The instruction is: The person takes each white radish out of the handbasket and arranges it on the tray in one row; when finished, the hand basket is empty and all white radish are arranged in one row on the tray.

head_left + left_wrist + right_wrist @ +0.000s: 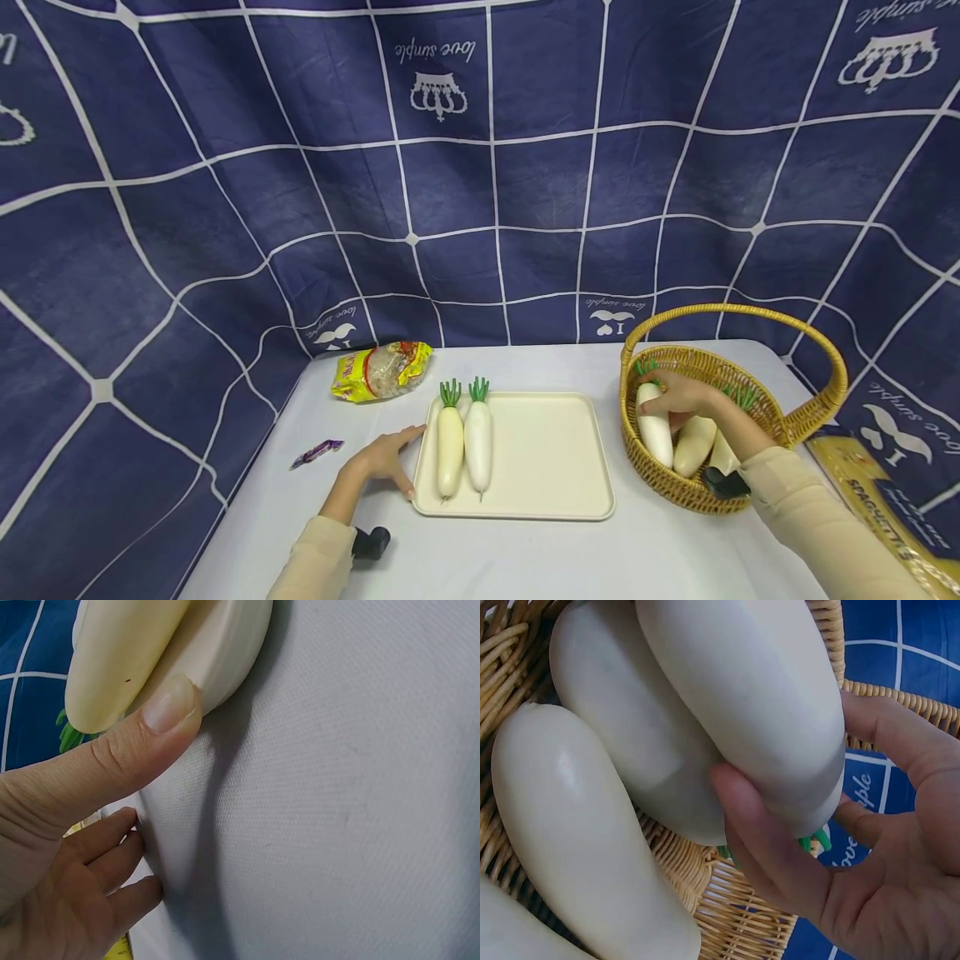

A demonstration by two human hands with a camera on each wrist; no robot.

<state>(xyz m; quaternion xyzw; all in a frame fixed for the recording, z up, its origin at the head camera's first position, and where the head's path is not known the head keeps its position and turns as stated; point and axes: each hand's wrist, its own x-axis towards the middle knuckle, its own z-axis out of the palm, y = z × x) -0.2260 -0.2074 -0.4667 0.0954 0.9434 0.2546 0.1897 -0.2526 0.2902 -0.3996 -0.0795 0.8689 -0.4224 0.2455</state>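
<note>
My right hand (pixel 681 395) is inside the wicker basket (pixel 660 482), gripping a white radish (pixel 750 697) near its green-leaved end, thumb on one side and fingers on the other. More pale radishes (pixel 592 825) lie beside it in the basket. On the left, my left hand (pixel 384 458) rests at the side of a cream tray (pixel 547 458). Its thumb (pixel 171 709) touches the tray's rim and the other fingers are spread loosely. A yellowish radish (pixel 450 450) and a white radish (pixel 478 446) lie side by side on the tray's left part, leaves pointing away from me.
A yellow food bag (pixel 382 372) lies at the back left, with a small purple wrapped candy (pixel 317 453) in front of it. The basket's tall handle (pixel 727 309) arches over it. A spaghetti package (pixel 877 500) is at the right edge.
</note>
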